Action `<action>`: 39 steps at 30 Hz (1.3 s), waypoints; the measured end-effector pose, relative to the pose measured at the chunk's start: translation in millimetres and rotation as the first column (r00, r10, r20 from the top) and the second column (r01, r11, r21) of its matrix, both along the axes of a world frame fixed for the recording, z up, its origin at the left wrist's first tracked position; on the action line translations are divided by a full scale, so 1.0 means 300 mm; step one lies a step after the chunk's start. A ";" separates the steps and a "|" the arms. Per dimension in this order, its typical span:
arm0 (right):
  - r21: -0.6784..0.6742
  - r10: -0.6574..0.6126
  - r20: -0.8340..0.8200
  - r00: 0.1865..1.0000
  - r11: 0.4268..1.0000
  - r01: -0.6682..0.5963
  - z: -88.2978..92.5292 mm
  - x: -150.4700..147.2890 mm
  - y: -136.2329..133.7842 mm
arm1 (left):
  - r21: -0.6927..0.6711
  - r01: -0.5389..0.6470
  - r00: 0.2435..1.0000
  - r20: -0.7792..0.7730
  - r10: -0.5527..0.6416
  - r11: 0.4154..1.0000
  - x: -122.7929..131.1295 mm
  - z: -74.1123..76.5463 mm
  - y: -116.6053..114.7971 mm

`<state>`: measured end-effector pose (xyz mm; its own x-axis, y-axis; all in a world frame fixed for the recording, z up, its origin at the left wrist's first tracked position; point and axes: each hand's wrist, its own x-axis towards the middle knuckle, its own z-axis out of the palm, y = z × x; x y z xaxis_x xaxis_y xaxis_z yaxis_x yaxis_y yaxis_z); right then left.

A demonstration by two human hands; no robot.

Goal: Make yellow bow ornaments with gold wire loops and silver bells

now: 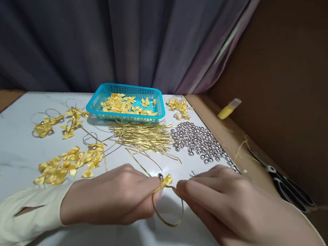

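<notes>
My left hand (115, 195) pinches a small yellow ribbon bow (166, 180) with a silver jingle bell (160, 176) beside it. From the bow hangs a loop of gold cord (168, 224). My right hand (220, 198) is closed, its thumb and forefinger pinched on the cord at the right of the bow. A bundle of cut gold cords (144, 135) lies on the table just beyond my hands. To its right is a spread of silver bells (196, 141). Loose yellow bows (69, 165) lie behind my left wrist.
A blue plastic basket (93, 108) with yellow bows stands at the back of the white table (10, 122). Looped bows with bells (59, 121) lie left of it, more bows (179, 107) to its right. Black-handled scissors (286, 186) and a yellow tube (229, 109) are at the right.
</notes>
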<state>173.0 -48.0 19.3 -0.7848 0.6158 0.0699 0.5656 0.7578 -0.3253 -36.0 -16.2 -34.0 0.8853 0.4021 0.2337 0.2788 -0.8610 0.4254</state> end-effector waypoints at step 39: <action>0.244 -0.101 -0.276 0.956 0.955 0.171 -0.001 -0.050 0.006 | -0.183 -0.309 0.892 0.283 0.351 0.933 -0.016 0.038 0.012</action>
